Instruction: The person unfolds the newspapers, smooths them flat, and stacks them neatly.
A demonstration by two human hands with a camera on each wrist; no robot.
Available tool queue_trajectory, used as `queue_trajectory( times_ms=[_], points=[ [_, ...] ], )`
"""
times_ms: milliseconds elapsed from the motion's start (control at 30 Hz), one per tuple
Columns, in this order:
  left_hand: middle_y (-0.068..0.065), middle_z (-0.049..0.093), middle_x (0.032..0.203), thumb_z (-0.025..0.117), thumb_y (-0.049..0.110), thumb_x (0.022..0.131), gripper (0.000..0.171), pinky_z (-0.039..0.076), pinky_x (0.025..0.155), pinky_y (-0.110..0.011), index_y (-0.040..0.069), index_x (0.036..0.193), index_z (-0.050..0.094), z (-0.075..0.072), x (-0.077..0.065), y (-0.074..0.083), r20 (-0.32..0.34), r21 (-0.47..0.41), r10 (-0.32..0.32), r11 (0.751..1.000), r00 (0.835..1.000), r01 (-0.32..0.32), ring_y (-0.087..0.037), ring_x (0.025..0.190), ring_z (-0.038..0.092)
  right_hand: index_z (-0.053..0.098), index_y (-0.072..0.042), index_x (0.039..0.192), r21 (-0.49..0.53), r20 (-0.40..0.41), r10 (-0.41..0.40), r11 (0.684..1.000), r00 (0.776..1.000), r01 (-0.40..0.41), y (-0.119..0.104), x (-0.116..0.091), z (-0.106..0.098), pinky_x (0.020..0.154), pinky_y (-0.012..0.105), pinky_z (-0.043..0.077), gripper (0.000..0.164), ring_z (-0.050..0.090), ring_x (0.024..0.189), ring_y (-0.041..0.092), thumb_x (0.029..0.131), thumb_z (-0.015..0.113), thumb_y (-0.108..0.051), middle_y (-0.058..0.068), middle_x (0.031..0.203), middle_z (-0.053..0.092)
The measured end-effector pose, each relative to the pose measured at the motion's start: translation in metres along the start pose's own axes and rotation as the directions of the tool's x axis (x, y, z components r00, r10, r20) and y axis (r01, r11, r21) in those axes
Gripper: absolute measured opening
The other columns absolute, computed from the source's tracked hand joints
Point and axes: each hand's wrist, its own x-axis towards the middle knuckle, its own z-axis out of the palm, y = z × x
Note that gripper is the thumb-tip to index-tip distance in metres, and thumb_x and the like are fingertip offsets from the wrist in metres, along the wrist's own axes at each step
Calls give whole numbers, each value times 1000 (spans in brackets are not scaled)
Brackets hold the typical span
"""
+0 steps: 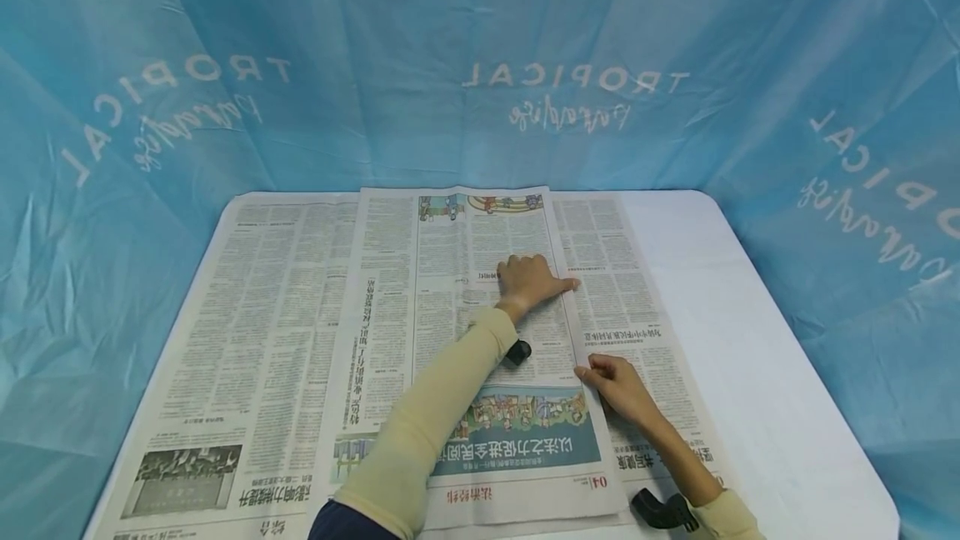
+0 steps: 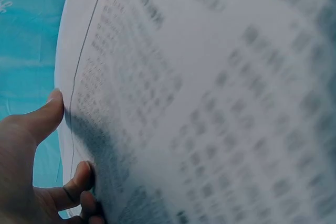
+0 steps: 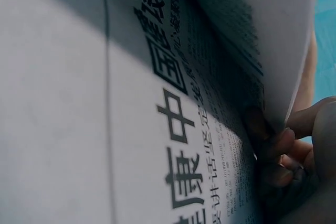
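A folded newspaper [image 1: 442, 315] with colour drawings lies lengthwise over a larger spread newspaper [image 1: 277, 315]. My left hand [image 1: 531, 280] rests on the folded one near its right edge, the thumb pointing out to that edge. In the left wrist view, the left hand [image 2: 39, 156] has its thumb apart from the bent fingers, which touch the paper. Lower along the same edge, my right hand [image 1: 621, 386] pinches the folded newspaper. From the right wrist, the right hand [image 3: 294, 150] shows thumb and fingers on the lifted paper edge [image 3: 289, 51].
Beneath the newspapers is a white table [image 1: 757, 357], its surface showing at the right. Blue printed curtains [image 1: 420, 123] hang behind and at both sides. A black wrist device [image 1: 663, 511] is strapped by the right sleeve, another [image 1: 517, 352] under the left forearm.
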Motion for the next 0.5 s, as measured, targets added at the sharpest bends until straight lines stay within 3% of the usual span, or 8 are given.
queue_trajectory(
  times_ms=[300,500],
  points=[
    [-5,69,93,57,70,85,54,41,92,-50,17,81,66,6,0,0,4,20,-6,1000,1000,6,-29,103,57,61,-5,77,-4,-24,26,1000,999,-26,-1,1,2,38,24,33,30,32,38,6,98,60,-26,-5,48,40],
    [-2,69,88,58,60,90,45,40,90,-48,18,76,68,4,1,-4,2,-28,19,999,1000,-19,-28,101,58,64,-2,84,35,-8,27,999,1000,-27,-1,0,1,40,26,36,34,36,40,7,100,57,-31,-2,51,44]
  ],
)
